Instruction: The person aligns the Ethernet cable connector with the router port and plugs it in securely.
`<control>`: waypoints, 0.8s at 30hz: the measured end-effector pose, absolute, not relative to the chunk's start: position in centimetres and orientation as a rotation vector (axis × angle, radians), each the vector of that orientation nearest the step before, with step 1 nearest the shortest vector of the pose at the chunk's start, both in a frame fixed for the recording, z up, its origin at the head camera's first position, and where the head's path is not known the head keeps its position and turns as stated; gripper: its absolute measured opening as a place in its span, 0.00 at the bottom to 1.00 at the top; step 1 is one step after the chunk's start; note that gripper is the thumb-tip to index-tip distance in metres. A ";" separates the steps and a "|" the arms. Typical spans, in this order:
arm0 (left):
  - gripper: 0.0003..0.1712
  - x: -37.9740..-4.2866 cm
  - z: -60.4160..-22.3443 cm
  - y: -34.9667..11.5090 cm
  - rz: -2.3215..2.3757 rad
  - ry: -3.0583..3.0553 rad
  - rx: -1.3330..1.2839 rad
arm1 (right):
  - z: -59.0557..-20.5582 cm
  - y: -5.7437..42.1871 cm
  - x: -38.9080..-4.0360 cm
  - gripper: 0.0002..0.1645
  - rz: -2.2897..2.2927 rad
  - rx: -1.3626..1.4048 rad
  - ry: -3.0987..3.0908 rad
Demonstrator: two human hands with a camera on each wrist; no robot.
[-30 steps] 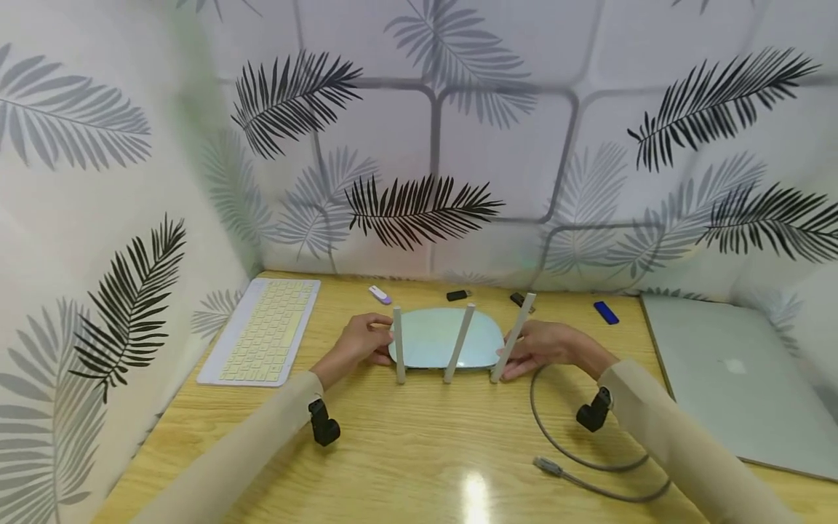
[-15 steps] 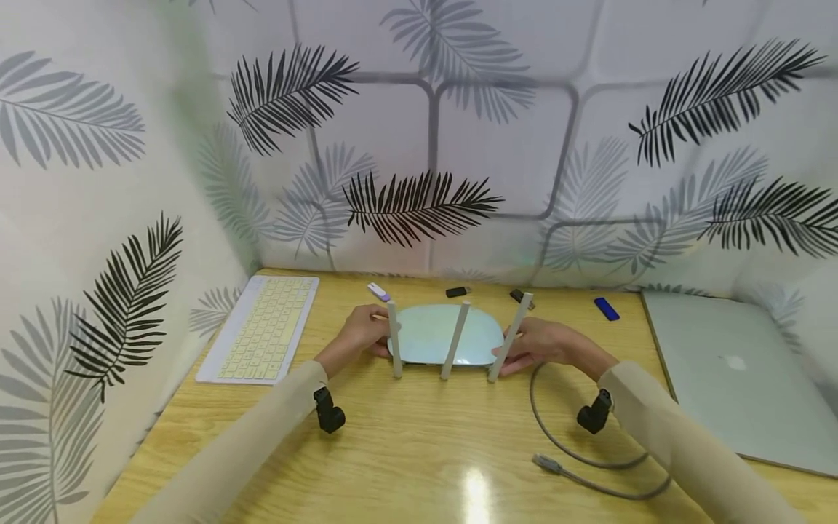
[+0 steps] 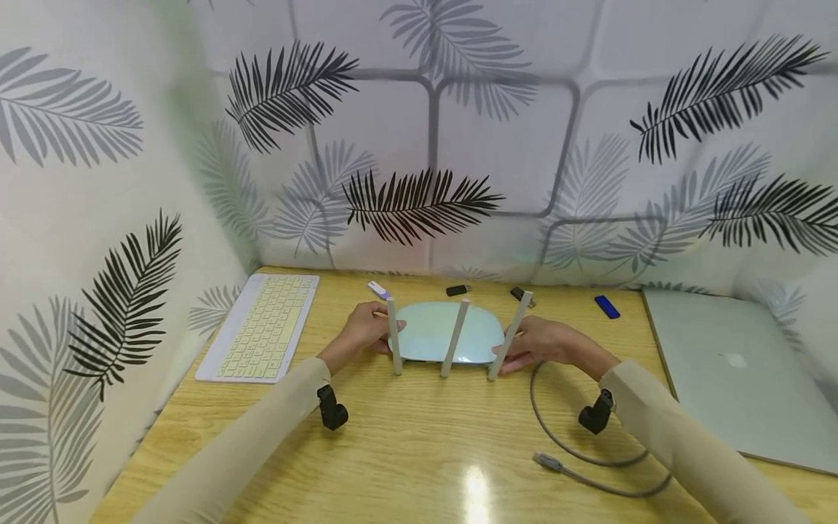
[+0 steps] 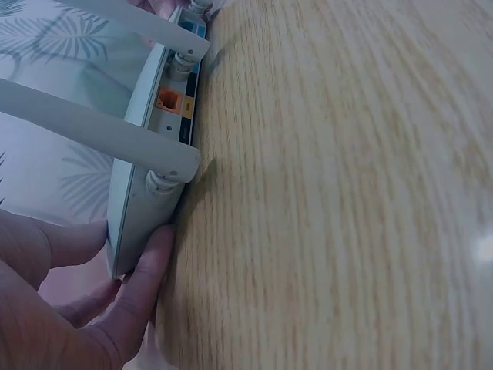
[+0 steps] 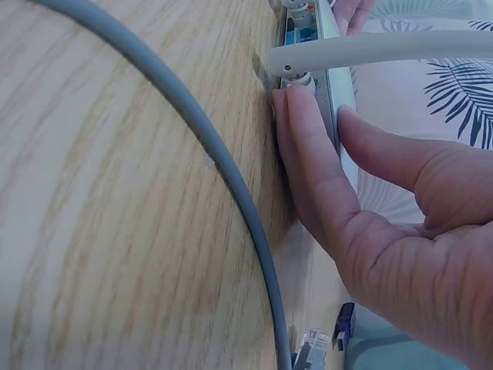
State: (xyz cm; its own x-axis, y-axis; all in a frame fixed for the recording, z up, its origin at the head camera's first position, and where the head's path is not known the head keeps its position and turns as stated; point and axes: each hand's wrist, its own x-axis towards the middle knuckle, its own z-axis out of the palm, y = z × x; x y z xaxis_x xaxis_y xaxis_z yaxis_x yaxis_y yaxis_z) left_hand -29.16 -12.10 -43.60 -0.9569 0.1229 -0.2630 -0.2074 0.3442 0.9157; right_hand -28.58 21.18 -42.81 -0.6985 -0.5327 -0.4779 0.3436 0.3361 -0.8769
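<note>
Left hand (image 3: pixel 364 327) edged inward; its grip and right hand (image 3: pixel 545 339) pinch router (image 3: pixel 428 332).

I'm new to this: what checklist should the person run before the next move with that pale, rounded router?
1. Left grip on the pale, rounded router: ok, pinching its edge.
2. Right grip on the opposite end: ok, also pinching.
3. Three straight, off-white antennas attached: ok.
4. Square orange port free: ok, nothing plugged in.
5. Thin grey cable out of the way: not ok, it loops close to the person's right side.
6. Cable free of the beige right sleeve: cannot tell, the sleeve hides part.
</note>
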 end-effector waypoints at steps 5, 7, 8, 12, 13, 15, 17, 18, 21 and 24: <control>0.21 -29.3 -43.8 -12.1 1.630 2.346 -0.075 | -42.7 21.1 -28.4 0.14 -1.450 -0.183 1.862; 0.22 -29.3 -43.8 -12.0 1.609 2.354 -0.073 | -42.7 21.1 -28.3 0.15 -1.436 -0.191 1.891; 0.22 -29.2 -43.8 -12.0 1.597 2.356 -0.075 | -42.7 21.1 -28.3 0.16 -1.428 -0.193 1.906; 0.21 -29.2 -43.7 -11.8 1.573 2.356 -0.081 | -42.8 21.4 -28.0 0.19 -1.398 -0.221 1.947; 0.21 -29.2 -43.7 -11.8 1.571 2.356 -0.081 | -42.8 21.5 -28.0 0.19 -1.394 -0.230 1.952; 0.20 -29.2 -43.7 -11.7 1.573 2.353 -0.082 | -42.8 21.6 -27.8 0.20 -1.387 -0.237 1.962; 0.19 -29.3 -43.7 -11.7 1.571 2.348 -0.080 | -42.8 21.9 -27.5 0.20 -1.377 -0.240 1.988; 0.18 -29.3 -43.8 -11.8 1.570 2.346 -0.077 | -42.7 22.0 -27.4 0.19 -1.363 -0.243 2.015; 0.16 -29.3 -43.7 -11.8 1.563 2.347 -0.070 | -42.4 22.6 -27.0 0.19 -1.311 -0.272 2.102; 0.15 -29.3 -43.7 -11.6 1.555 2.349 -0.068 | -42.0 23.4 -26.5 0.17 -1.234 -0.334 2.203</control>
State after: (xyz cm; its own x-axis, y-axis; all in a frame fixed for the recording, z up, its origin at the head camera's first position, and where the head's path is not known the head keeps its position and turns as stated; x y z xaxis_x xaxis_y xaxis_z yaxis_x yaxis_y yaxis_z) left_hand -29.33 -11.59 -43.70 -0.9469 0.1366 -0.2910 -0.2144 0.4060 0.8884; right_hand -26.48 23.38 -42.00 -0.7966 -0.4791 -0.3686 0.0640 0.5395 -0.8396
